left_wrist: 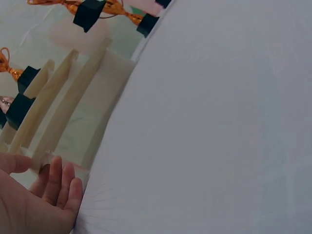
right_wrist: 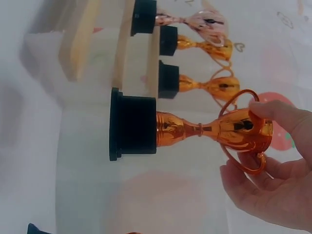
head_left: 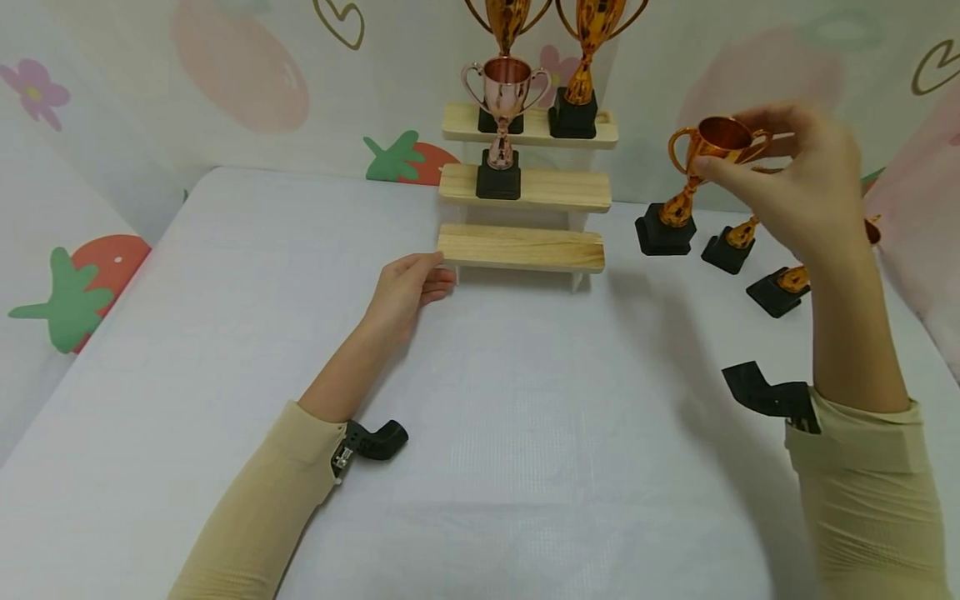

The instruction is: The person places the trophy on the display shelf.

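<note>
My right hand [head_left: 806, 187] grips a small copper-gold trophy [head_left: 678, 204] by its cup and handle, thumb on the near side. The trophy is upright in the head view, its black base raised right of the stand; the right wrist view shows it whole. My left hand [head_left: 405, 292] pinches the left end of the lowest board of a three-step wooden stand [head_left: 525, 248], thumb on top and fingers below. A rose-pink trophy [head_left: 504, 104] stands on the middle step at its left. Two gold trophies [head_left: 576, 79] stand on the top step.
Further copper-gold trophies [head_left: 727, 248] are on the white table [head_left: 487, 417] at the right, partly behind my right hand and forearm. A printed curtain [head_left: 300, 100] with strawberries and flowers hangs behind the stand. Black wrist mounts [head_left: 378, 440] stick out from both sleeves.
</note>
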